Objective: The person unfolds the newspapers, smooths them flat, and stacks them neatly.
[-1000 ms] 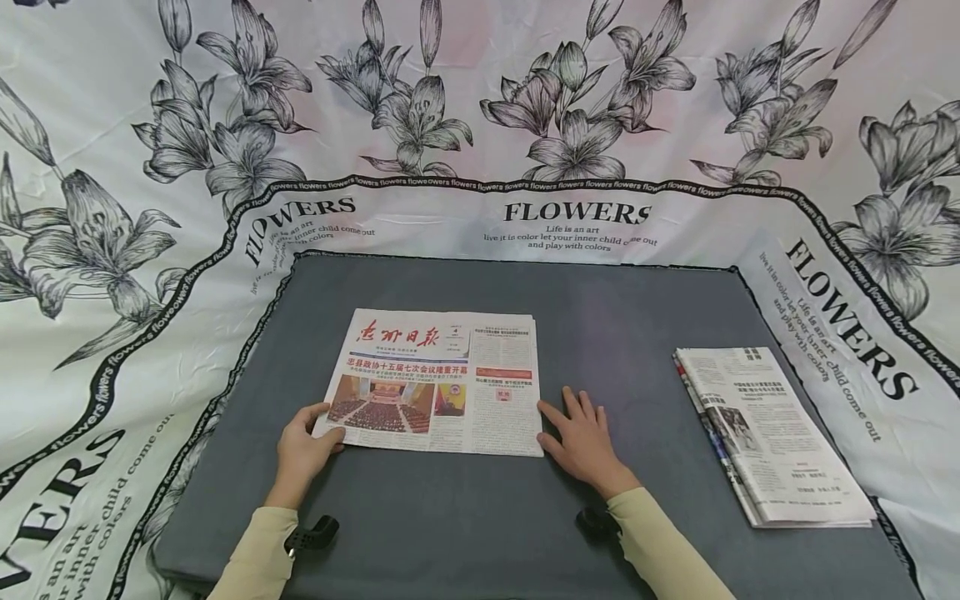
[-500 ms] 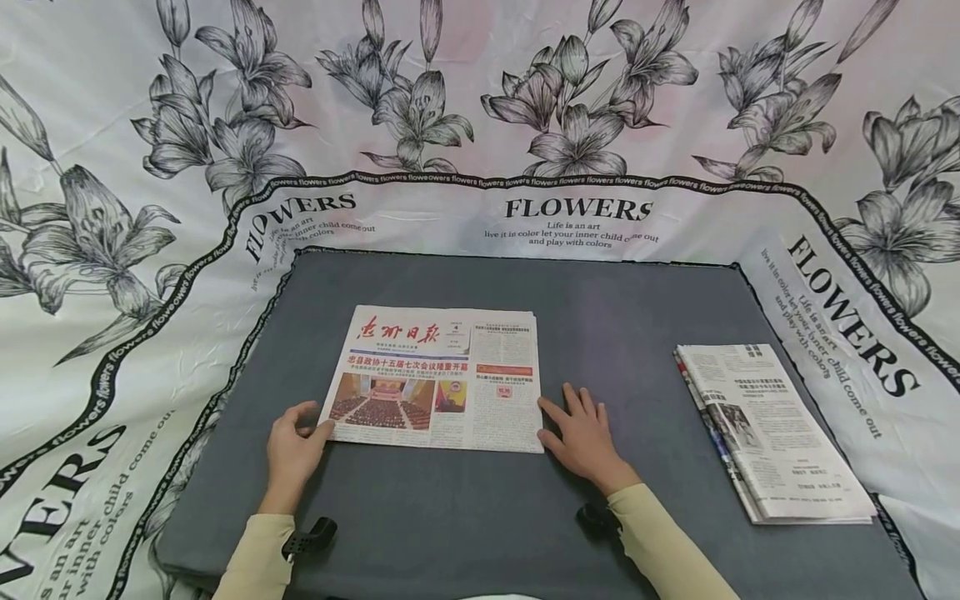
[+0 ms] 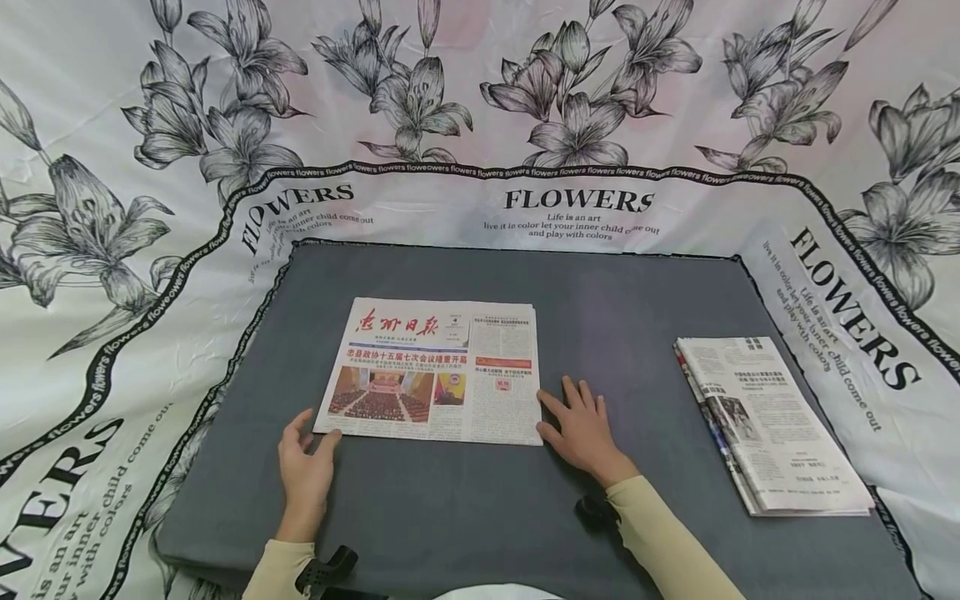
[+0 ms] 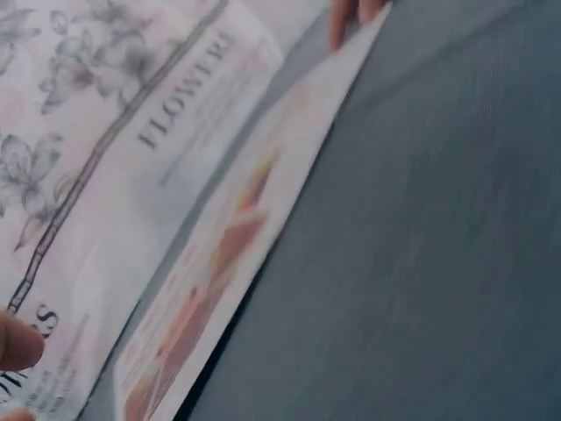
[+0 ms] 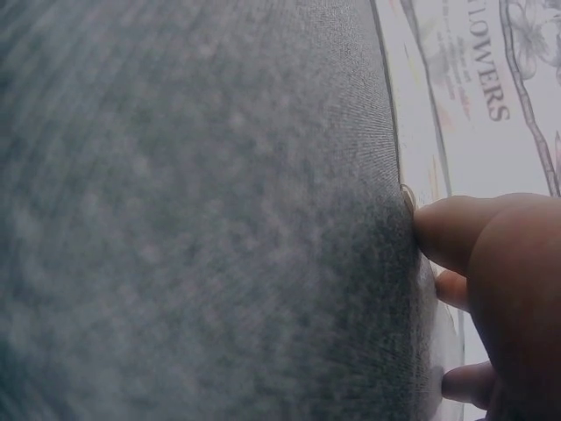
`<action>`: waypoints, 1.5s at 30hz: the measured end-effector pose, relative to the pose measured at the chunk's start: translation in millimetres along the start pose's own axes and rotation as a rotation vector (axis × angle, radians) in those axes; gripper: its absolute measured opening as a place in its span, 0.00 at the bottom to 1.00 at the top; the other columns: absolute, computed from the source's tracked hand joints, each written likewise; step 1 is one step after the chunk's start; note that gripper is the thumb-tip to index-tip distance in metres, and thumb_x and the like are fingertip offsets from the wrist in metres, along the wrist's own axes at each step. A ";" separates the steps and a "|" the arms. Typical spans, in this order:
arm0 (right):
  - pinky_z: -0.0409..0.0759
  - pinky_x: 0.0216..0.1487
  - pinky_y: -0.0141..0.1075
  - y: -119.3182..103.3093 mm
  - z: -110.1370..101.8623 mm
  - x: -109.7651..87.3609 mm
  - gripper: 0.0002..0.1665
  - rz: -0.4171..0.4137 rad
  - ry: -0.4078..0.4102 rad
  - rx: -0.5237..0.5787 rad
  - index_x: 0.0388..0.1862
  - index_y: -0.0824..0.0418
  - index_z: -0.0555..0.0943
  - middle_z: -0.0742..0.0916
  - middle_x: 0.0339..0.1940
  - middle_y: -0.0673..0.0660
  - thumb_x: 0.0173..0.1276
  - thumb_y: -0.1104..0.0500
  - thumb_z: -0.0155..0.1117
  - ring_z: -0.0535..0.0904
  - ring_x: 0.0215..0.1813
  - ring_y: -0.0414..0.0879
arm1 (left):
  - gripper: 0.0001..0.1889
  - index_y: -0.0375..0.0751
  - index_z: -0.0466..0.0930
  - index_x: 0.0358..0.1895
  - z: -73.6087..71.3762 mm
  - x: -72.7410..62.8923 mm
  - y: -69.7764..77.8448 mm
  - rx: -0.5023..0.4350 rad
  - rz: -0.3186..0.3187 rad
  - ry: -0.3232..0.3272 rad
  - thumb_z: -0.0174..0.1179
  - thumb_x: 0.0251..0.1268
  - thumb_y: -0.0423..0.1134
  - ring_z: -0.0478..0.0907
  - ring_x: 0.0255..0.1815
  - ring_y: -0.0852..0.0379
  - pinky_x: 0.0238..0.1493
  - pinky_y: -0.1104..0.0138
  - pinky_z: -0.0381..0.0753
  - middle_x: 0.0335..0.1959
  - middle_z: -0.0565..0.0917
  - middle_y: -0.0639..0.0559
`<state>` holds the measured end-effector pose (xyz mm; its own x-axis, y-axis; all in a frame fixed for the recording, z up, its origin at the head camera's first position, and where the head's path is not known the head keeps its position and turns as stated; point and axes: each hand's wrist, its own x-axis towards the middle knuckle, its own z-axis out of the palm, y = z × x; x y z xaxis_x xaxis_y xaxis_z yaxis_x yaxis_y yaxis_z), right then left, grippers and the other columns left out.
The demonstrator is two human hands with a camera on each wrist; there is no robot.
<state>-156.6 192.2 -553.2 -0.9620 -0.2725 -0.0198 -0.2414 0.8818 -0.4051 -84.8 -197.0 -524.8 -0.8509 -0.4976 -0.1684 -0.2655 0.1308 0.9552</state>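
A folded newspaper (image 3: pixel 495 408) with a red masthead and a colour photo lies flat on the grey table, front page up. At its near left corner is my left hand (image 3: pixel 306 475), fingers apart and thumb tip right by the edge. My right hand (image 3: pixel 587 435) rests on the cloth with fingers spread, and its thumb and index fingertips meet the paper's right edge. In the right wrist view, the right thumb (image 5: pixel 451 230) is at that edge. The left wrist view shows the newspaper (image 4: pixel 254 237) in blur, with a left fingertip (image 4: pixel 19 342) at the frame's side.
A stack of folded newspapers (image 3: pixel 787 450) lies to the right on the grey tabletop (image 3: pixel 615 308). White fabric printed with flowers (image 3: pixel 581 204) surrounds the table at the back and sides. A white rounded thing (image 3: pixel 495 593) shows at the bottom edge.
My left hand has loosened from the newspaper's left edge, shifted left and then back toward the near corner with fingers spread. The right hand has stayed put at the right edge.
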 end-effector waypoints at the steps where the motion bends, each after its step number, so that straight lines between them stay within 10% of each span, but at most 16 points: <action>1: 0.48 0.73 0.77 -0.2 -0.9 0.3 0.34 0.003 0.001 0.001 0.74 0.55 0.73 0.63 0.80 0.74 0.72 0.49 0.65 0.51 0.81 0.76 | 0.33 0.34 0.53 0.79 2.2 -2.6 0.0 -0.057 -0.017 -0.017 0.53 0.76 0.33 0.61 0.68 0.40 0.53 0.61 0.70 0.77 0.54 0.31; 4: 0.48 0.74 0.77 0.0 -2.9 1.5 0.34 0.013 -0.006 -0.004 0.75 0.55 0.73 0.62 0.81 0.73 0.73 0.48 0.64 0.50 0.82 0.76 | 0.36 0.36 0.41 0.82 8.4 -7.9 0.5 -0.218 -0.095 -0.108 0.49 0.79 0.34 0.59 0.70 0.44 0.49 0.70 0.74 0.81 0.45 0.31; 7: 0.48 0.74 0.77 -0.3 -3.9 2.5 0.34 0.016 -0.010 -0.011 0.75 0.54 0.73 0.62 0.81 0.73 0.73 0.48 0.64 0.50 0.82 0.76 | 0.39 0.41 0.27 0.82 11.8 -10.0 2.4 -0.391 -0.176 -0.200 0.44 0.81 0.34 0.53 0.78 0.41 0.65 0.65 0.75 0.82 0.38 0.31; 13: 0.48 0.74 0.77 -1.3 -6.3 2.5 0.34 0.020 -0.018 -0.003 0.75 0.55 0.73 0.62 0.81 0.74 0.73 0.48 0.64 0.50 0.82 0.76 | 0.43 0.50 0.14 0.80 16.3 -10.4 11.3 -0.644 -0.265 -0.225 0.39 0.82 0.34 0.39 0.85 0.35 0.84 0.50 0.51 0.82 0.29 0.35; 28: 0.61 0.71 0.74 -5.8 -3.5 9.9 0.27 -0.248 0.001 -0.101 0.70 0.56 0.78 0.73 0.76 0.68 0.73 0.54 0.62 0.60 0.78 0.76 | 0.41 0.50 0.18 0.82 33.8 20.8 18.9 -0.666 -0.257 -0.209 0.37 0.82 0.35 0.37 0.85 0.38 0.84 0.52 0.49 0.84 0.27 0.41; 35: 0.63 0.70 0.72 -12.5 -5.4 2.0 0.27 -0.321 0.022 -0.159 0.65 0.52 0.82 0.79 0.71 0.66 0.69 0.48 0.69 0.66 0.75 0.74 | 0.39 0.47 0.28 0.84 50.5 62.3 30.9 -0.534 -0.255 -0.246 0.41 0.81 0.34 0.40 0.86 0.41 0.84 0.52 0.51 0.85 0.31 0.42; 45: 0.68 0.67 0.70 -28.0 -5.9 -9.7 0.21 -0.413 0.003 -0.124 0.57 0.53 0.86 0.82 0.60 0.66 0.66 0.50 0.73 0.75 0.67 0.66 | 0.37 0.39 0.53 0.81 98.2 102.0 52.5 0.117 -0.032 -0.353 0.57 0.73 0.39 0.48 0.84 0.37 0.81 0.44 0.56 0.83 0.52 0.36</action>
<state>-141.3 172.4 -536.3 -0.7814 -0.6116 0.1239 -0.6200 0.7384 -0.2654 -230.1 -156.7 -515.7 -0.9400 -0.1788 -0.2906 -0.3269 0.2276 0.9173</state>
